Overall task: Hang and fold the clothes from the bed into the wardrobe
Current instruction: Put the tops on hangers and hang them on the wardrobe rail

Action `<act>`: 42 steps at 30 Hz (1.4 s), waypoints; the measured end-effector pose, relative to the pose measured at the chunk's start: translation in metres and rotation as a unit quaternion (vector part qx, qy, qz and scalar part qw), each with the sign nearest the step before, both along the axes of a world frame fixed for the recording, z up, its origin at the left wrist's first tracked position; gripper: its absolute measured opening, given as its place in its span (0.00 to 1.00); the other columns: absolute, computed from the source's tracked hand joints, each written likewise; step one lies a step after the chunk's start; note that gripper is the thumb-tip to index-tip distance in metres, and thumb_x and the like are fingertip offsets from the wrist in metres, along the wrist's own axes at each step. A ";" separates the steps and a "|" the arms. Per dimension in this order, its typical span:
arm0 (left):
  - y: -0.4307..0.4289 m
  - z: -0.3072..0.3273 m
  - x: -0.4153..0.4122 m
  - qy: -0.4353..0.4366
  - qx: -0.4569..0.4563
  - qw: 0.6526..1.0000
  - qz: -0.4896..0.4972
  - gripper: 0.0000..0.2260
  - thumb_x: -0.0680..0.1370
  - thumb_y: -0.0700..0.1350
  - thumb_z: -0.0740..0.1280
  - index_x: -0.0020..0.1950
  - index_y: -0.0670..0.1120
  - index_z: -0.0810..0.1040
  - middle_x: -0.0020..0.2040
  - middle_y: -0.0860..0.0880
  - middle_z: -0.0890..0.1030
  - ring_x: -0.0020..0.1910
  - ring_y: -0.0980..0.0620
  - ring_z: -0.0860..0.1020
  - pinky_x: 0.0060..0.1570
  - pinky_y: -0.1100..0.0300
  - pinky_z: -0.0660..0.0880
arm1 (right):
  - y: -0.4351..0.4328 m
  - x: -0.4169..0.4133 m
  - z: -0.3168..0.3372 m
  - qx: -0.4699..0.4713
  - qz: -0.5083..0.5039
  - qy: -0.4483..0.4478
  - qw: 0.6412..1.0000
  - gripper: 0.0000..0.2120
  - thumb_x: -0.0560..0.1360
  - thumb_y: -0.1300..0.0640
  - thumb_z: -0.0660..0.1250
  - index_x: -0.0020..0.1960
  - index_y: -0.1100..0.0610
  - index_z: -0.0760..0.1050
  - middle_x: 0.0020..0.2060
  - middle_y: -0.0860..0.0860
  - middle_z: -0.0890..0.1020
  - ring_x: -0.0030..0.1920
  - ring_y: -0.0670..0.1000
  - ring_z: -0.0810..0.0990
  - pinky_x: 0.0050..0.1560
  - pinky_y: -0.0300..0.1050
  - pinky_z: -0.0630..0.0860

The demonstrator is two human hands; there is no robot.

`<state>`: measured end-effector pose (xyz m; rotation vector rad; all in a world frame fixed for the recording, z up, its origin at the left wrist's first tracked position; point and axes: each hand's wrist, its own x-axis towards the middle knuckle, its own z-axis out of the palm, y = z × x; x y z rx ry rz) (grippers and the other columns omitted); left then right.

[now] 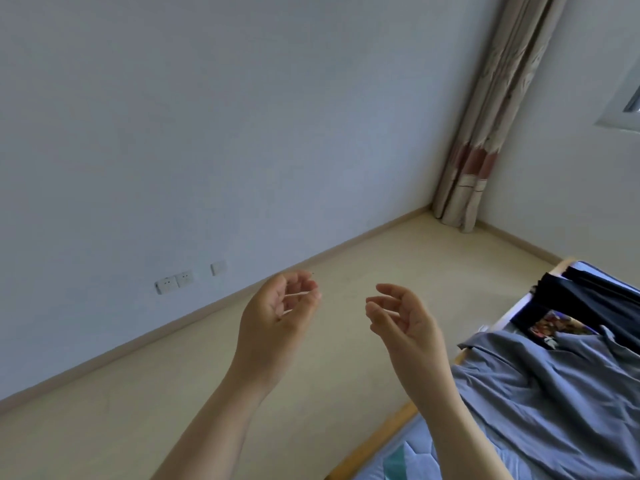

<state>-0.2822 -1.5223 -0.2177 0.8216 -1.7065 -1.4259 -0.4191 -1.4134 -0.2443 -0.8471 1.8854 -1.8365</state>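
Note:
My left hand (277,310) and my right hand (401,317) are raised in front of me over the floor, palms facing each other, fingers loosely curled and holding nothing. At the right lies the bed (391,434) with a wooden frame. On it a grey-blue garment (554,393) is spread out, and behind it lies a dark garment with a colourful print (568,306). Both hands are to the left of the bed, apart from the clothes. No wardrobe is in view.
A pale floor (207,393) stretches to a white wall with sockets (173,282) low down. A patterned curtain (485,133) hangs in the far corner, with a window frame (623,105) at the right edge.

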 end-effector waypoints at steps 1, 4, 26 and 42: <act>-0.012 -0.001 -0.012 -0.004 -0.003 1.000 -0.009 0.06 0.76 0.45 0.69 0.53 0.52 0.80 0.49 0.55 0.83 0.50 0.59 0.81 0.50 0.64 0.77 | -0.010 -0.010 -0.003 -0.006 -0.010 -0.003 1.000 0.11 0.75 0.58 0.69 0.56 0.48 0.76 0.46 0.48 0.83 0.47 0.48 0.83 0.51 0.50 0.80; -0.046 0.000 -0.050 -0.018 -0.003 0.999 -0.034 0.07 0.76 0.45 0.69 0.54 0.53 0.80 0.50 0.55 0.83 0.50 0.59 0.81 0.53 0.61 0.77 | -0.038 -0.042 -0.007 -0.012 -0.038 -0.014 0.999 0.11 0.76 0.59 0.69 0.56 0.48 0.76 0.46 0.48 0.83 0.46 0.47 0.83 0.51 0.48 0.80; -0.209 -0.026 -0.337 -0.037 0.016 0.897 -0.439 0.07 0.76 0.43 0.70 0.52 0.52 0.80 0.47 0.53 0.84 0.46 0.58 0.82 0.46 0.65 0.79 | -0.129 -0.186 -0.031 0.045 -0.417 -0.009 0.908 0.12 0.77 0.57 0.68 0.60 0.52 0.74 0.48 0.49 0.83 0.47 0.45 0.83 0.46 0.41 0.80; -0.119 -0.047 -0.530 -0.073 -0.020 0.779 -0.623 0.08 0.76 0.42 0.70 0.55 0.50 0.80 0.48 0.52 0.84 0.45 0.58 0.82 0.45 0.68 0.77 | -0.054 -0.312 -0.055 0.028 -0.588 -0.044 0.807 0.09 0.77 0.57 0.68 0.56 0.48 0.76 0.45 0.47 0.83 0.45 0.41 0.82 0.43 0.33 0.76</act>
